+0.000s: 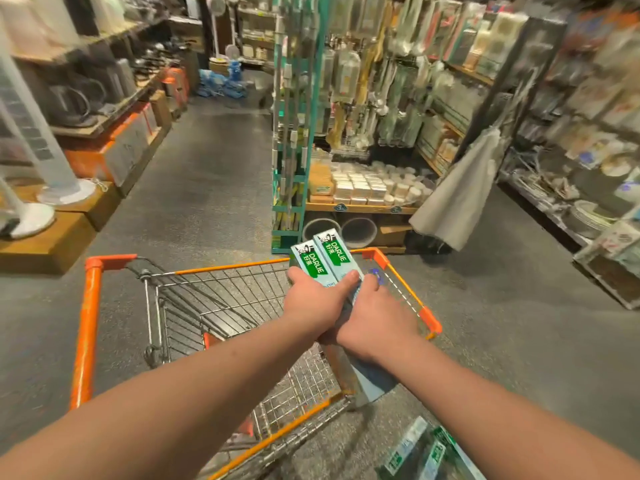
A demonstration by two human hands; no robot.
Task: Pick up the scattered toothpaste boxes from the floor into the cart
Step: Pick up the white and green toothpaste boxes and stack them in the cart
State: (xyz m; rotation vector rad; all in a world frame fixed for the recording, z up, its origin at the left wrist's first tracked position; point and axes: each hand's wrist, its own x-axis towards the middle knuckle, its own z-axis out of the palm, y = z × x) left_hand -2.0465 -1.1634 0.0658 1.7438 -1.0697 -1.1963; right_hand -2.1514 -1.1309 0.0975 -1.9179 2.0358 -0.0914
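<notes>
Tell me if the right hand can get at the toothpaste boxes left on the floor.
Probably not yet: the right hand and left hand both grip the held boxes over the cart; the floor boxes lie unobstructed.

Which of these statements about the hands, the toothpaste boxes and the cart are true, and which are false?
1. Both hands hold light-blue toothpaste boxes with green labels above the orange-framed wire shopping cart. True.
2. The left hand is empty. False: it grips the boxes together with the right hand.
3. More toothpaste boxes on the grey floor lie near the cart. True.
4. The cart's basket is full of boxes. False: its wire bottom shows bare.
</notes>
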